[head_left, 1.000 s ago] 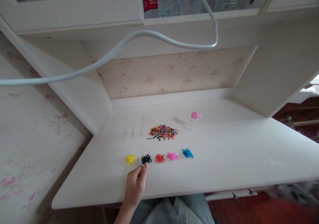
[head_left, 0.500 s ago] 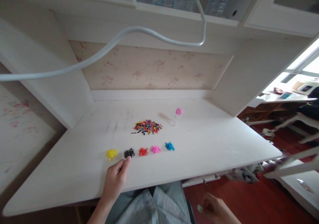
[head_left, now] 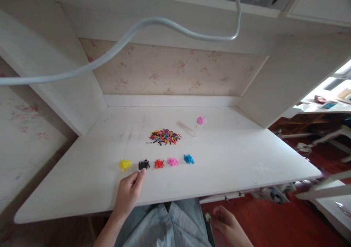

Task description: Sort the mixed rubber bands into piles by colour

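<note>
My left hand (head_left: 130, 188) is closed in a pinch, its fingertips at the near edge of a small pile of black rubber bands (head_left: 144, 164); whether a band is between them is hidden. In the same row lie piles of yellow bands (head_left: 125, 164), red bands (head_left: 159, 164), pink bands (head_left: 173, 161) and blue bands (head_left: 188, 158). Behind the row is a larger heap of mixed-colour bands (head_left: 164, 136). My right hand (head_left: 226, 221) hangs below the desk edge, right of my lap, fingers curled. A small pale green thing (head_left: 207, 217) shows at its fingertips, too blurred to name.
A clear container (head_left: 192, 133) stands or lies on the white desk (head_left: 233, 152), near a pink round piece with a loop (head_left: 201, 120). A white cable (head_left: 153, 21) crosses in front of the upper shelf. A side panel (head_left: 285, 78) bounds the desk at right.
My right hand has moved left and slightly up, the pale green thing with it. My left hand stays at the black pile. The view has tilted slightly down.
</note>
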`<action>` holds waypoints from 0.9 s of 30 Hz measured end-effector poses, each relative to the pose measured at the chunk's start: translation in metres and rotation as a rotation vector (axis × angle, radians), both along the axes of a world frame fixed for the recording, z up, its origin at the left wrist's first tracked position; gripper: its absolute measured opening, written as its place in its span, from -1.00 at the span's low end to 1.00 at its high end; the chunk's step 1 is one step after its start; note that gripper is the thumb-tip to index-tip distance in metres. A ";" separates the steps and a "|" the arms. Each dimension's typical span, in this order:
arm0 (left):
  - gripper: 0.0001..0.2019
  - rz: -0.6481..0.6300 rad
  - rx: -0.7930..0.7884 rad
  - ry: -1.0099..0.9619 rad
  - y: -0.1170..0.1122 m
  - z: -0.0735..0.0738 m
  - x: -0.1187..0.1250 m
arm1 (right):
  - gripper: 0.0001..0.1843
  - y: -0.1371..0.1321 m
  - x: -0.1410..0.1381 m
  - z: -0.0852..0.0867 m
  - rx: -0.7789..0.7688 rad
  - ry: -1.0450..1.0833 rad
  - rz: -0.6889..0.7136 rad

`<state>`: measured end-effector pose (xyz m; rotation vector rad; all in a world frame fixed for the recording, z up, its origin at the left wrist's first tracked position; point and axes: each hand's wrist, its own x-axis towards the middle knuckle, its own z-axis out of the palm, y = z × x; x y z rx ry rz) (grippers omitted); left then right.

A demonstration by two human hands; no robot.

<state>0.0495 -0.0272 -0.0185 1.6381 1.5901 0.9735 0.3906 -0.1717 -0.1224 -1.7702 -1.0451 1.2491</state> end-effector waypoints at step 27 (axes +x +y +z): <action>-0.57 -0.070 -0.074 -0.069 0.009 0.011 0.021 | -0.54 0.041 -0.094 0.008 0.090 -0.286 0.574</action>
